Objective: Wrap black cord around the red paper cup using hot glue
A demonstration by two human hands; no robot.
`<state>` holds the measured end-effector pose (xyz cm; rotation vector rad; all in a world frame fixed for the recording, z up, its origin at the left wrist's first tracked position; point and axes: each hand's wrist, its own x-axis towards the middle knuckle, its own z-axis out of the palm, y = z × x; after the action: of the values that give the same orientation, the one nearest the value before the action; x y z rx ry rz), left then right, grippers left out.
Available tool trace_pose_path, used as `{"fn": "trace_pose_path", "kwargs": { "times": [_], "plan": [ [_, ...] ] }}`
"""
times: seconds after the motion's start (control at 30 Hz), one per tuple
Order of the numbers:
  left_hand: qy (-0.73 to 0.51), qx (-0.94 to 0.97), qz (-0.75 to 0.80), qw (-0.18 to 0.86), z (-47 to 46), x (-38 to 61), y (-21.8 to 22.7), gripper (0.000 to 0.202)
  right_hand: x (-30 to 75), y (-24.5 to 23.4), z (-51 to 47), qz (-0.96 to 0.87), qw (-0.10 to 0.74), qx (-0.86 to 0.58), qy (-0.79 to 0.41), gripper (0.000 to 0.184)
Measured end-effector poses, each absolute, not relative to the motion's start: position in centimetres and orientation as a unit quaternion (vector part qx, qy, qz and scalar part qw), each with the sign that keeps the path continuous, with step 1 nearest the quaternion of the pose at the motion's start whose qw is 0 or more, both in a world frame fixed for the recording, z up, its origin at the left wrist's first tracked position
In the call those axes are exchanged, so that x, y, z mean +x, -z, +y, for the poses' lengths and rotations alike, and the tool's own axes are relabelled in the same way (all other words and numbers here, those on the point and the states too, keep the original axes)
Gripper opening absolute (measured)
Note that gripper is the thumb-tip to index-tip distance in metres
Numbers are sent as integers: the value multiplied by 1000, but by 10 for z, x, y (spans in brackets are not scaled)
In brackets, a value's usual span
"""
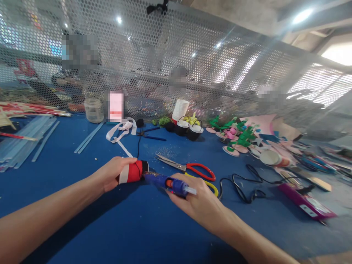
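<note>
My left hand [115, 172] is wrapped round a paper cup [134, 172] lying on its side, covered in red with a black band at one end. A black cord [138, 145] and a white ribbon [124, 146] trail from the cup toward the back. In my right hand [195, 194] is a blue glue gun [159, 181], a clear glue stick poking out of its rear. Its nozzle end is at the cup's black band; whether it touches I cannot tell. Just behind the gun lie scissors [181, 167] with red and yellow handles, partly hidden by my right hand.
Pliers [151, 137], stacked white cups [180, 109] and small black-and-white buckets [194, 132] stand farther back. Clear glue sticks [30, 137] lie left. Green and pink craft pieces [242, 137], a black cable [242, 190] and a purple power strip [305, 201] are right. A perforated metal screen [154, 73] borders the table.
</note>
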<state>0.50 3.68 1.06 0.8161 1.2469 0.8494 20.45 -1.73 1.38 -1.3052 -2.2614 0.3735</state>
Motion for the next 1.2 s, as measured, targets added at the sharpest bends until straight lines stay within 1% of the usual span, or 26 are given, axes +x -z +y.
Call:
{"fn": "trace_pose_path", "kwargs": {
  "times": [0.5, 0.63, 0.93, 1.2],
  "plan": [
    [-368, 373, 550, 650, 39, 3, -8, 16, 206, -15, -20, -836, 245, -472, -138, 7],
    [-371, 375, 560, 640, 38, 3, -8, 17, 207, -16, -19, -841, 232, -469, -139, 7],
    [-375, 358, 554, 651, 37, 6, -12, 15, 207, -18, -21, -843, 219, -469, -146, 8],
    [-379, 366, 552, 646, 34, 7, -14, 16, 206, -18, -20, -841, 226, -472, -137, 6]
  ]
}}
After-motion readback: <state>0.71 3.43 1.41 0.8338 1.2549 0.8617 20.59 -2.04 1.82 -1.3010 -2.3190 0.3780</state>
